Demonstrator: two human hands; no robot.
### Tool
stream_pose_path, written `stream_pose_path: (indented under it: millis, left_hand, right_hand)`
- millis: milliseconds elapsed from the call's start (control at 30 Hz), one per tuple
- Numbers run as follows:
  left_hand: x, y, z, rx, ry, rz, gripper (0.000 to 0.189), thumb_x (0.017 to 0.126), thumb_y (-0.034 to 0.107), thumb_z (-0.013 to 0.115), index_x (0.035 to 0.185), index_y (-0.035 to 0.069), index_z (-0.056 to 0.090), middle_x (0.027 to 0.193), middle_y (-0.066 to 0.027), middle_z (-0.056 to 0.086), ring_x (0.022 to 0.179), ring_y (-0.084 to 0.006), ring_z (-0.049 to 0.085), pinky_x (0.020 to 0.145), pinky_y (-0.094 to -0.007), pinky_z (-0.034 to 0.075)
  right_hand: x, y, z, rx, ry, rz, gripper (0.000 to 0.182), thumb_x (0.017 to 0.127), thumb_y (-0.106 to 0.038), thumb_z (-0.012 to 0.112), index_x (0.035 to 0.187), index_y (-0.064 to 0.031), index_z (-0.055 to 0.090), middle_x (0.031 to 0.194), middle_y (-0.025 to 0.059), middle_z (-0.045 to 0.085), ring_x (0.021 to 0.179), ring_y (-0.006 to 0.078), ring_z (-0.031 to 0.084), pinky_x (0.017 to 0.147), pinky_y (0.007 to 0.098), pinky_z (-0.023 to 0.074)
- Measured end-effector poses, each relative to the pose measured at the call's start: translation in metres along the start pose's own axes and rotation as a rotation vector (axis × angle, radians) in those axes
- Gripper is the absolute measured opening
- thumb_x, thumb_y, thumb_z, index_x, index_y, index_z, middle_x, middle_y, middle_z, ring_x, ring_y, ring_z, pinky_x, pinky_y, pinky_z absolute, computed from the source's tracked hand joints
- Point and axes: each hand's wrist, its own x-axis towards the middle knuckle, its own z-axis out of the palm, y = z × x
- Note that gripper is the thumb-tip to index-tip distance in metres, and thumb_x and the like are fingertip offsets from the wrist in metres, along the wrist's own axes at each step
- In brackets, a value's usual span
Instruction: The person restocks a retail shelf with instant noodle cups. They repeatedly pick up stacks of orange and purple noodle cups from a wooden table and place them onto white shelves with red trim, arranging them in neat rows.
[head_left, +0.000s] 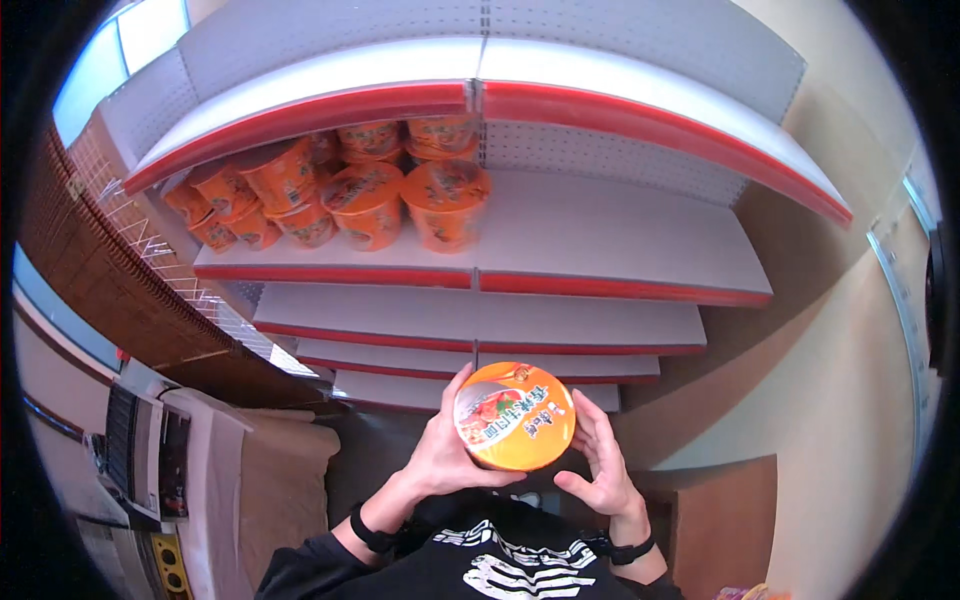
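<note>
An orange instant noodle cup (525, 420) is held up in front of my chest, its round printed lid facing me. My left hand (446, 454) grips it from the left, with the thumb along the near edge and fingers round the far side. At the cup's right side is my right hand (604, 461), fingers spread and thumb apart; its fingertips are beside the rim, and whether they touch is hard to tell. Beyond, several orange noodle cups (446, 206) stand on the left half of a white shelf (615, 232), some stacked two high.
Red-edged shelves (592, 319) rise in tiers ahead, with an upper shelf (637, 82) overhanging the cups. A cardboard box (724, 517) stands at lower right. To the left are a cloth-covered table (281, 480), a machine (146, 450) and a brown woven screen (150, 285).
</note>
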Motion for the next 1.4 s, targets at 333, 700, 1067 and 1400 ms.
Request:
stream_pose_path:
  millis: [333, 700, 1067, 1400]
  left_hand:
    - [0.072, 0.005, -0.072, 0.115, 0.647, 0.437, 0.13, 0.056, 0.019, 0.098, 0.154, 0.002, 0.014, 0.146, -0.0182, 0.041, 0.133, -0.0295, 0.048, 0.112, -0.044, 0.043]
    - [0.189, -0.023, -0.16, 0.551, 1.14, 0.131, 0.099, 0.074, 0.03, 0.091, 0.146, -0.008, 0.033, 0.146, -0.0273, 0.043, 0.132, -0.0374, 0.048, 0.114, -0.0466, 0.034]
    - [0.217, -0.05, -0.079, 1.054, 0.91, 0.836, 0.05, 0.092, 0.021, 0.072, 0.135, -0.001, 0.057, 0.14, -0.0212, 0.056, 0.132, -0.039, 0.05, 0.113, -0.0502, 0.036]
    - [0.257, -0.075, -0.113, 1.379, 0.646, 0.624, 0.036, 0.101, 0.03, 0.061, 0.118, -0.001, 0.067, 0.118, -0.0241, 0.065, 0.109, -0.0394, 0.063, 0.091, -0.0509, 0.052]
  right_hand:
    - [0.003, -0.017, -0.04, -0.078, 0.256, -0.106, 0.093, 0.085, -0.031, 0.08, 0.154, 0.0, 0.025, 0.15, 0.0231, 0.045, 0.132, 0.034, 0.054, 0.105, 0.0434, 0.0458]
    - [-0.097, 0.023, -0.06, -0.18, 0.818, 0.001, 0.076, 0.089, -0.031, 0.076, 0.146, 0.0004, 0.039, 0.129, 0.0172, 0.062, 0.11, 0.0244, 0.066, 0.092, 0.0339, 0.0491]
    - [-0.174, 0.003, -0.07, -0.296, 1.186, 0.053, 0.055, 0.092, -0.014, 0.069, 0.141, 0.0006, 0.047, 0.122, 0.0133, 0.065, 0.107, 0.02, 0.065, 0.097, 0.0337, 0.0497]
    - [-0.247, -0.04, -0.116, -0.896, 1.565, 0.144, 0.047, 0.088, -0.02, 0.077, 0.128, -0.0025, 0.059, 0.115, 0.0132, 0.071, 0.102, 0.0213, 0.069, 0.085, 0.0338, 0.0549]
